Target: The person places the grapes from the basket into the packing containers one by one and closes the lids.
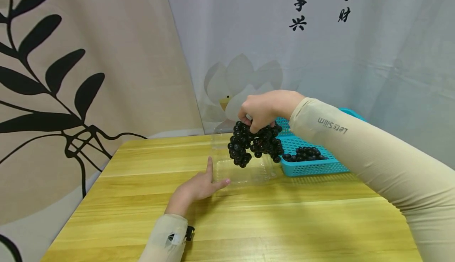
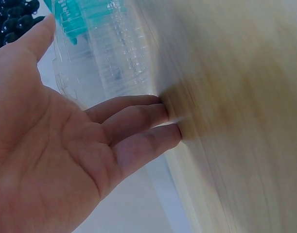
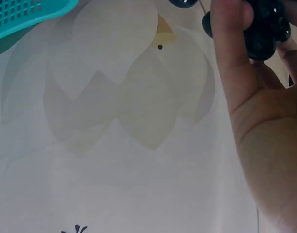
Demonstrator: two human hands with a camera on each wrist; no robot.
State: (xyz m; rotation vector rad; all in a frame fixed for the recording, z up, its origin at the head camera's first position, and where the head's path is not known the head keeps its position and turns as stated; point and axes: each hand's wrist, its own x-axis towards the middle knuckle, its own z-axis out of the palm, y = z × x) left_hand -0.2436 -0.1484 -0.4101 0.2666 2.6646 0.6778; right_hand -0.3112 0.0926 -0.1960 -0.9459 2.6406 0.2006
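Observation:
A bunch of dark grapes (image 1: 237, 147) hangs from my right hand (image 1: 261, 108), whose fingers and thumb pinch it from above. Below and behind the bunch, a clear plastic box (image 1: 245, 173) lies on the table with its see-through lid raised at the back. My left hand (image 1: 200, 185) is beside the box's left front corner, thumb and forefinger spread. In the left wrist view, the lower fingers (image 2: 143, 145) of that hand reach down to the wood beside the clear wall. Close up in the right wrist view, grapes (image 3: 260, 36) show between the right hand's fingers.
Right of the box stands a blue perforated basket (image 1: 313, 169) with more dark grapes (image 1: 305, 154) inside; my right forearm passes in front of part of it. A printed curtain (image 1: 142, 57) hangs behind the wooden table (image 1: 149, 167).

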